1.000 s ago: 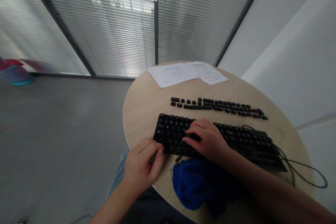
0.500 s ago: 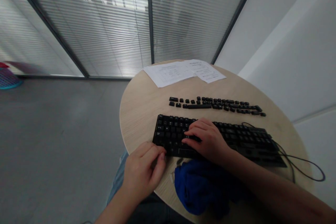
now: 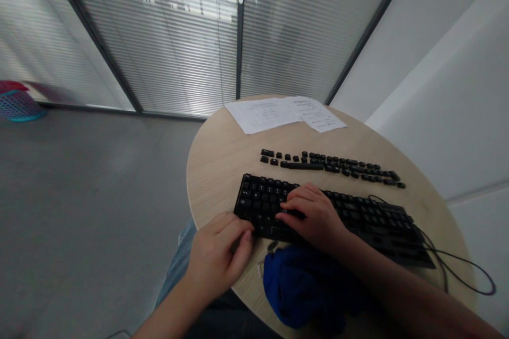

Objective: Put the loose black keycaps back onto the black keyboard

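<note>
A black keyboard [image 3: 382, 217] lies slantwise across the round table. At its near left corner is my left hand [image 3: 218, 246], fingers curled and closed on the keyboard's edge. My right hand [image 3: 314, 217] rests over the left-middle keys, thumb and index fingertip close about a single keycap [image 3: 284, 211]; its palm hides the keys beneath. Beyond the keyboard, loose black keycaps [image 3: 358, 169] are set out in rows, with a long space bar [image 3: 305, 166] among them. A crumpled blue cloth [image 3: 294, 286] sits just below my right wrist.
Printed paper sheets [image 3: 274, 115] lie at the table's [image 3: 214, 153] far edge. The keyboard's cable [image 3: 465, 262] loops over the right side. A small dark piece [image 3: 272, 246] is beside the cloth. A plastic basket [image 3: 19, 106] stands on the floor at far left.
The view has shifted slightly, so everything sits a little further right in the picture. Both hands keep nearly the same places on the keyboard.
</note>
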`<state>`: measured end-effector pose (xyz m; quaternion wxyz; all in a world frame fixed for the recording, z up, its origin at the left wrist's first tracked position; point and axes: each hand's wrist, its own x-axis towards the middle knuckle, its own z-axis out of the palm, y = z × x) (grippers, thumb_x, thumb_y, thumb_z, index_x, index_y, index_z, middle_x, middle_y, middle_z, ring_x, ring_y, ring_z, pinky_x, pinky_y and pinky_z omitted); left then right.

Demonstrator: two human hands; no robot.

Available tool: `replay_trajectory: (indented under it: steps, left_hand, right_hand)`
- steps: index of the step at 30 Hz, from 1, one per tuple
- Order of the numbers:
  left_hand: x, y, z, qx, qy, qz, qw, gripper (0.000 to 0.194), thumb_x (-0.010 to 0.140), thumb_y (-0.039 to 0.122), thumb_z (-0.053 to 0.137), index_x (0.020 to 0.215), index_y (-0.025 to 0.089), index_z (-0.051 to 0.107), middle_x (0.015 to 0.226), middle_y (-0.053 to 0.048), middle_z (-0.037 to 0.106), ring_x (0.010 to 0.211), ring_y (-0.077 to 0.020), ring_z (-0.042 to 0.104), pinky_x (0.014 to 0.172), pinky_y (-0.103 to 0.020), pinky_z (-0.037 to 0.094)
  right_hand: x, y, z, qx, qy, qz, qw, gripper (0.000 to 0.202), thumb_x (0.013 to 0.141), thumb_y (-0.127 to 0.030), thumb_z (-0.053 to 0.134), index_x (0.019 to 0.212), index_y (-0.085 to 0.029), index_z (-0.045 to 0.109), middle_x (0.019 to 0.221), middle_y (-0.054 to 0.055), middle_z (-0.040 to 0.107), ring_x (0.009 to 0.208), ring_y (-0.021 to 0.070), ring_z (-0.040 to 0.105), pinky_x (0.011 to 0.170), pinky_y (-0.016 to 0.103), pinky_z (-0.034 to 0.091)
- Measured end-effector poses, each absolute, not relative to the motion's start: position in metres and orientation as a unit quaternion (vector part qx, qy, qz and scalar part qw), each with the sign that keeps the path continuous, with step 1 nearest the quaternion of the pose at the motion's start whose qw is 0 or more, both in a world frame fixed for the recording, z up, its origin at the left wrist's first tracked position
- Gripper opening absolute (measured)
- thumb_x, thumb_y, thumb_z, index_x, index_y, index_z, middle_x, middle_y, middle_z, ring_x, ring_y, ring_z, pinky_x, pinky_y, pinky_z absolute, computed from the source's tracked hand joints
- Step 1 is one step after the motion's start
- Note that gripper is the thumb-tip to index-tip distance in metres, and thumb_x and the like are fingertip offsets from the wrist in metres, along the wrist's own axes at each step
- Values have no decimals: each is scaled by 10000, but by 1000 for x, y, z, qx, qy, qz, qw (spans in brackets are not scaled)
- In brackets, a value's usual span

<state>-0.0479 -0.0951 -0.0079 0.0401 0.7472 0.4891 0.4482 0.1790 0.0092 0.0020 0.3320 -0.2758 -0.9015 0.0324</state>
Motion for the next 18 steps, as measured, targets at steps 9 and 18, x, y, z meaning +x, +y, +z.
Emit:
replay_trajectory:
  steps: [9,18]
  left_hand:
    - [-47,-96,-7,744,496,446,42,185,953,164,492,890,185,664,718,-21,650,659,-142,615,579,-264,478]
    - [-49,-96,-10,747,487,449,50,154,948,139,506,905,184,647,720,-13,630,665,-138,600,601,-264,465]
  right_hand:
    - [182,8,2,-284,-904,29,319,143,899,-326,745,834,-199,764,882,43,702,841,155,629,801,318,506]
    - [189,2,7,-275,-921,-15,274,147,921,-311,714,1007,-212,781,971,52,722,889,176,622,842,352,505]
